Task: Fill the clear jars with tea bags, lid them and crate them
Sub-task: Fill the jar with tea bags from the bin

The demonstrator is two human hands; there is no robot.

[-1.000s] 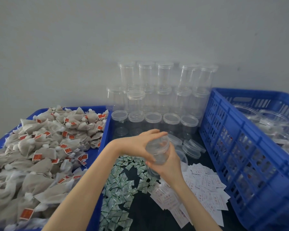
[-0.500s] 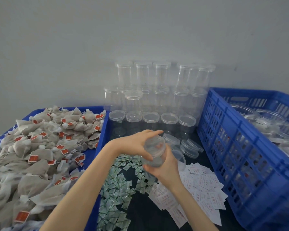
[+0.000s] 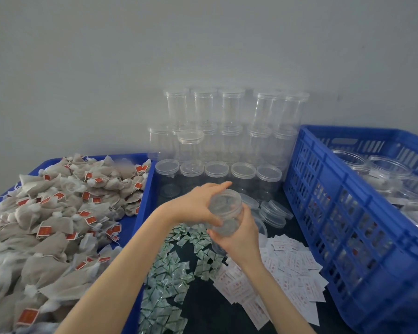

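I hold a clear jar [image 3: 223, 222] above the dark table, at the middle of the view. My right hand [image 3: 239, 239] grips its body from below. My left hand [image 3: 198, 203] wraps over its lid [image 3: 226, 202] from the left. The jar looks empty. A big heap of grey tea bags [image 3: 51, 218] with red tags fills the blue tray [image 3: 144, 203] on the left. The blue crate [image 3: 348, 227] on the right holds several clear jars [image 3: 391, 179].
Stacked rows of empty lidded jars [image 3: 229, 141] stand against the grey wall behind my hands. Loose lids [image 3: 273, 213] lie right of them. Small green sachets [image 3: 176, 268] and white slips with red print [image 3: 287, 268] are scattered on the table.
The jar and both hands have stayed in nearly the same place. My left hand has shifted slightly around the lid. The view has drifted a little to the right.
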